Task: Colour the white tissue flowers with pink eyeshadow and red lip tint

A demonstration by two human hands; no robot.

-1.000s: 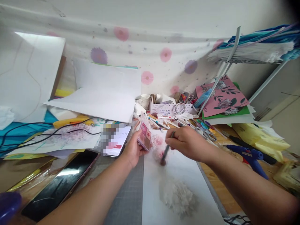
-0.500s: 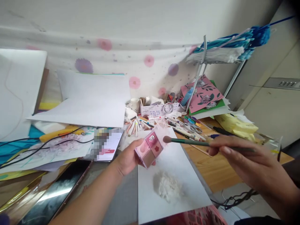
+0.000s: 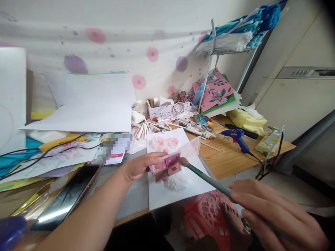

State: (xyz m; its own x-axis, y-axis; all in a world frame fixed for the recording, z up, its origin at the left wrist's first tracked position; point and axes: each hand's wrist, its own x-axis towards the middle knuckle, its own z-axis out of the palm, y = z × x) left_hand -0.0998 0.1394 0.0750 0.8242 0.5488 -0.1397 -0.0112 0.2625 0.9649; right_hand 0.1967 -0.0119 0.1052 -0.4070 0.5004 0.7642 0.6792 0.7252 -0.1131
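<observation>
Fingers of our left hand are clamped around a small pink makeup palette with square colour pans and a clear flipped-up lid. We hold it tilted in the air, just above a white sheet of paper. Our right hand sits low and near the camera. Its fingers are closed in a pencil-like grip on the far end of a long green-handled brush. The soft brown brush tip rests at the right edge of the palette, touching or nearly touching a reddish pan; we cannot tell which.

We judge the step in hand to be loading colour onto the bristles. A move from here calls for keeping the palette steady and keeping the tip light, so the powder does not scatter.

Under the palette on the sheet lies a fluffy white tissue-paper flower. Pink-tinted ones lie further back on the same sheet. The sheet rests partly on a grey cutting mat and partly on a wooden desk. On the desk, well to the right, lies a blue glue gun. Below the desk edge there is a pink plastic basket, and a black phone lies to our left.
</observation>
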